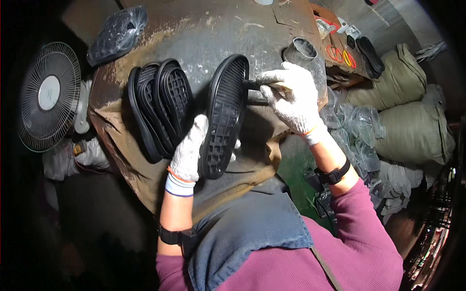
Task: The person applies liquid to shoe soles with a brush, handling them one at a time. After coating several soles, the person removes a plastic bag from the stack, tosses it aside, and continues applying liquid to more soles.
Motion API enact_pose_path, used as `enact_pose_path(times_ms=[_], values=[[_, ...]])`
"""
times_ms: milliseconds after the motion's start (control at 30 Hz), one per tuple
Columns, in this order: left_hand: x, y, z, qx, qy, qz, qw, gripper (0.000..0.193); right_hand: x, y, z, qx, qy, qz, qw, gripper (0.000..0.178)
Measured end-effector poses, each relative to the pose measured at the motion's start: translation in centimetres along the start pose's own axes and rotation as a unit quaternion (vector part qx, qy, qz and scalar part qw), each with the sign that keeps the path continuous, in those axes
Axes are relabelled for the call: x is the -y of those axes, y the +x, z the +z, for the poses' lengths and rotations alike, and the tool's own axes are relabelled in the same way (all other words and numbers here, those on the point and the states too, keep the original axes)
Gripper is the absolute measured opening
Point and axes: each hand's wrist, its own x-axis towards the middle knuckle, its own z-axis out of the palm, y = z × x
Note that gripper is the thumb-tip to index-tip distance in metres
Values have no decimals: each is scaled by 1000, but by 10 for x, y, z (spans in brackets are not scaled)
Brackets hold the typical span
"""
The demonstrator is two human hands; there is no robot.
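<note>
A gloved left hand (191,145) clasps a black sole (225,114) over the bench (199,36), a grip best kept steady while the right hand (290,94) pinches a small dark piece (252,85) at the rim. A fan (48,92) stands far left; stacked soles (174,87) crowd the left hand, a cup (302,52) sits just behind the right, and sacks (412,132) slump farther right.

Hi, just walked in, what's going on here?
A person in white gloves is handling a black shoe sole. The left hand grips it by the side; the right hand pinches a dark piece at its edge, too unclear to identify. More black soles lie bunched together to the left, on the worktable.
</note>
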Motion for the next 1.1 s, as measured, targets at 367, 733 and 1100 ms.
enact_pose_path(times_ms=[367,733,1100], values=[[18,10,20,-16,-169,33,985,82,-6,42,39,-82,114,94,986,16],[28,9,7,58,-168,49,983,78,37,1,52,-4,213,140,967,19],[28,11,2,73,-164,56,982,77,38,12,61,35,295,221,929,22]])
